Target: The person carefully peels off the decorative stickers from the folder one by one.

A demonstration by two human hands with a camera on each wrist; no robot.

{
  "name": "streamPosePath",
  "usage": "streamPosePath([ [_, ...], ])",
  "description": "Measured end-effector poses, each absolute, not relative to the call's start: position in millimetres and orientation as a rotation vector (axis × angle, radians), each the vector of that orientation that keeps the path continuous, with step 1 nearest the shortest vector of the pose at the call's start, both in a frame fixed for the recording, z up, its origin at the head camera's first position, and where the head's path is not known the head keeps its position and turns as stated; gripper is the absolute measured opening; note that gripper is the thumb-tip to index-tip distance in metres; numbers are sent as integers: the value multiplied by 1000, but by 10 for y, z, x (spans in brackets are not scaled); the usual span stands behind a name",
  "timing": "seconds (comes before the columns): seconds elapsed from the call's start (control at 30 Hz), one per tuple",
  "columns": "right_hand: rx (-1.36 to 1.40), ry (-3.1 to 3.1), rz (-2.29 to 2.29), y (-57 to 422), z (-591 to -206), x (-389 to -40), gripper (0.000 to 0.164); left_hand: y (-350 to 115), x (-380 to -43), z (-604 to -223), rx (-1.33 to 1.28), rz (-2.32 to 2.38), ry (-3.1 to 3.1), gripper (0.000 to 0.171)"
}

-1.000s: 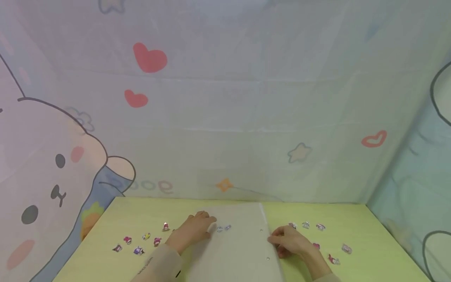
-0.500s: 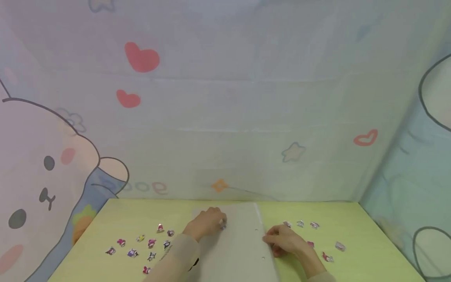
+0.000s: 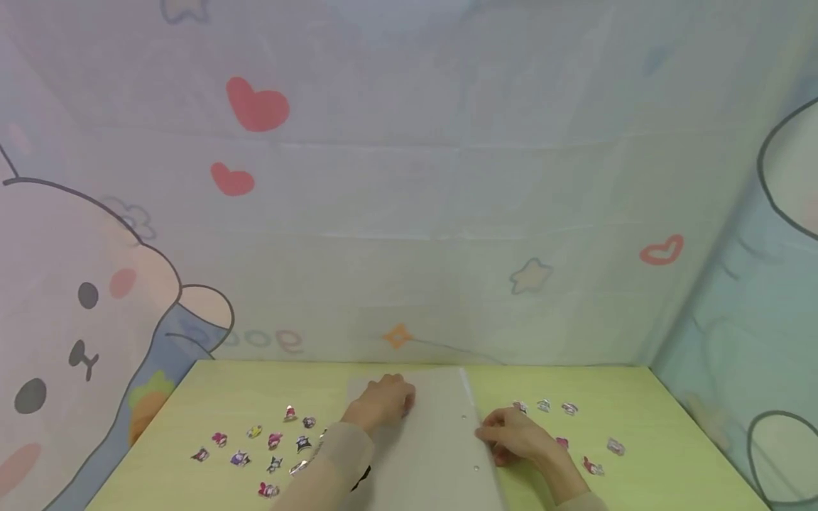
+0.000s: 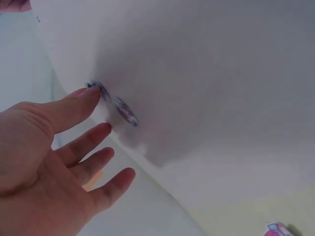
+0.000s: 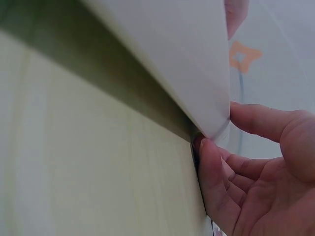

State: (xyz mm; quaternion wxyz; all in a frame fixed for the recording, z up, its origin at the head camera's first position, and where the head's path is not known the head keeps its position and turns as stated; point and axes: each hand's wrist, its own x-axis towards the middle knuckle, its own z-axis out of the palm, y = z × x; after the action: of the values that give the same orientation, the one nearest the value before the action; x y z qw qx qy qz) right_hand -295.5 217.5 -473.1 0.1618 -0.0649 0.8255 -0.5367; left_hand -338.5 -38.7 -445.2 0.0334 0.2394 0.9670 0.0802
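Note:
A white, flat folder with small round studs along its right side lies in the middle of the table. Over its upper part is my left hand. The left wrist view shows its thumb and index finger pinching a small shiny sticker at the folder's surface, the other fingers loosely spread. Beside it, a second shiny sticker lies on the white surface. My right hand holds the folder's right edge; in the right wrist view the thumb is on the edge and the index finger beneath it.
Several colourful cartoon stickers are scattered on the yellow table to the left. More stickers lie to the right, some close to the right hand. A printed cloth hangs behind the table.
My left hand has moved right and inward over the two shiny stickers, which it now hides in the head view. The right hand has stayed at the folder's edge.

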Motion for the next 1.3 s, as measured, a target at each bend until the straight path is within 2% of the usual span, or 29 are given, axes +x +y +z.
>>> streamPosePath([
  [0.87, -175, 2362, -1521, 2158, -4715, -2946, 36, -315, -3345, -4342, 807, -26, 2975, 16],
  [1.07, -177, 2371, -1519, 2154, -4708, -2951, 35, -322, -3378, -4358, 830, -73, 2958, 12],
  [1.3, -172, 2380, -1517, 2150, -4713, -2954, 35, -323, -3406, -4379, 907, -96, 2983, 20],
])
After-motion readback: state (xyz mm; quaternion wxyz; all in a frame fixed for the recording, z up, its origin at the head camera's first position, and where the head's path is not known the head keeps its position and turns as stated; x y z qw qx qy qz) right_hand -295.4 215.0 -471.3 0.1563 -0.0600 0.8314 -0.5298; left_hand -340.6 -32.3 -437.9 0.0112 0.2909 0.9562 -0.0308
